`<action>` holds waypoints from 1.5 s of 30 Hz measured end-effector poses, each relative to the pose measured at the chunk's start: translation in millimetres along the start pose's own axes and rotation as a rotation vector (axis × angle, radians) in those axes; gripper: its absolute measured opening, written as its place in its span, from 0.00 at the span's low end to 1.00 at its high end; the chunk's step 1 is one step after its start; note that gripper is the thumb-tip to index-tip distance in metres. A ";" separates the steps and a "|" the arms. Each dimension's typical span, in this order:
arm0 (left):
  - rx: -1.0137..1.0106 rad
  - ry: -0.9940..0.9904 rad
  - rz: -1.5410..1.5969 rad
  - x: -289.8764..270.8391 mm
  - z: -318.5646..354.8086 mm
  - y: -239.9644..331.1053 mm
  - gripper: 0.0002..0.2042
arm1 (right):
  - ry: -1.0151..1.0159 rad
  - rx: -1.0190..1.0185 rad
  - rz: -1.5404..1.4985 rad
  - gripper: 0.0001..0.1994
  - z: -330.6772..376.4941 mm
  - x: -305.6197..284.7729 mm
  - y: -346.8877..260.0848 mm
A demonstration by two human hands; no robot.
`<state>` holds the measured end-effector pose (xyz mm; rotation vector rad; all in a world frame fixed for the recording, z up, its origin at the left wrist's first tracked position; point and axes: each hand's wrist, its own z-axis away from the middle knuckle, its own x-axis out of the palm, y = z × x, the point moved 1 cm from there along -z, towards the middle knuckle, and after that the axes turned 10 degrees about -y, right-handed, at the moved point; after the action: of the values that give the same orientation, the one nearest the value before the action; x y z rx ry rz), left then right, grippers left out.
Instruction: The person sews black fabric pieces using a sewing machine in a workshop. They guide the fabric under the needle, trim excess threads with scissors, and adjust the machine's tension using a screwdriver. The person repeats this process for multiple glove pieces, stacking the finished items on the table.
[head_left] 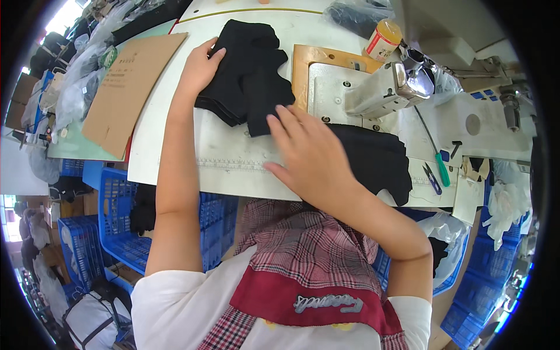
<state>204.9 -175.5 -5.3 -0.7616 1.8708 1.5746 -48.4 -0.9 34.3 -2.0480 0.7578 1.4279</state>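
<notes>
I record the fabric stack (233,76) on the desk (227,178), left of the sewing machine (379,90). Cardboard (131,87) lies farther left; toward the desk's right end I find a screwdriver (442,168) beside snips (432,178).

The fabric pieces (233,76) are black, the tabletop (227,153) white, the apron (309,251) pink-and-black plaid with a crimson band (268,293), the crate (111,213) blue, and the screwdriver handle (442,170) green.

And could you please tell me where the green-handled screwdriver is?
In the head view, the green-handled screwdriver lies on the right side of the table, just right of the snips.
</notes>
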 end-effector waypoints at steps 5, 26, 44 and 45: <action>-0.010 -0.020 0.025 4.4 0.0 8.3 0.24 | -0.096 0.113 0.235 0.24 -36.5 53.5 13.3; -0.001 -0.207 1.072 54.4 130.1 162.0 0.15 | 0.289 -0.033 0.053 0.18 79.1 -53.2 24.9; 0.032 -0.167 1.250 73.1 87.5 227.5 0.13 | 0.611 0.458 -0.646 0.05 52.0 -87.5 165.3; 0.069 -0.195 1.250 74.3 86.5 229.5 0.14 | 0.653 0.410 -0.718 0.05 52.6 -84.9 168.5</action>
<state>-8.4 -61.7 79.6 0.7800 2.3337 2.0810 -225.2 -70.6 81.4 -2.1169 0.4121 0.1854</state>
